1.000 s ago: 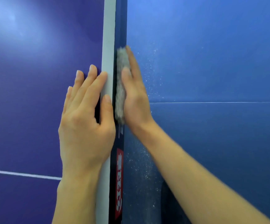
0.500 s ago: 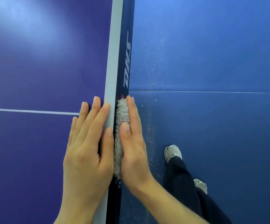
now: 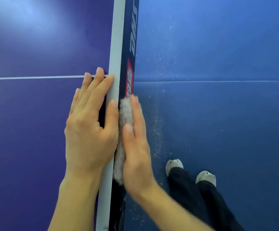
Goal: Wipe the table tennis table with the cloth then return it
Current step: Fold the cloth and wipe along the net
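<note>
Left hand [image 3: 88, 130] is down flat on the purple desk [image 3: 35, 114], fingers [image 3: 100, 90] straight and released, holding nothing, with the thumb lying along the pale edge stripe [image 3: 117, 39]. Right beside it, over the edge, the right hand [image 3: 135, 147] is flat too. Its fingers [image 3: 137, 110] are stretched out, not clenched, and they press the cloth [image 3: 124, 114] against the dark side rim [image 3: 123, 205] of the desk. The cloth is grey and fluffy, bunched long and narrow, sandwiched between that palm and the rim, its top end just below a red label [image 3: 130, 77]. The right hand looks slightly blurred.

Further along, a thin white line [image 3: 35, 78] crosses the desk top and passes under the left fingertips. White lettering [image 3: 133, 35] runs up the rim beyond the label.

Down below, the blue floor [image 3: 218, 114] shows a scatter of white specks [image 3: 157, 130] close to the desk, a thin seam [image 3: 218, 81] across it, and two light shoes [image 3: 173, 165] under dark trousers [image 3: 193, 197].
</note>
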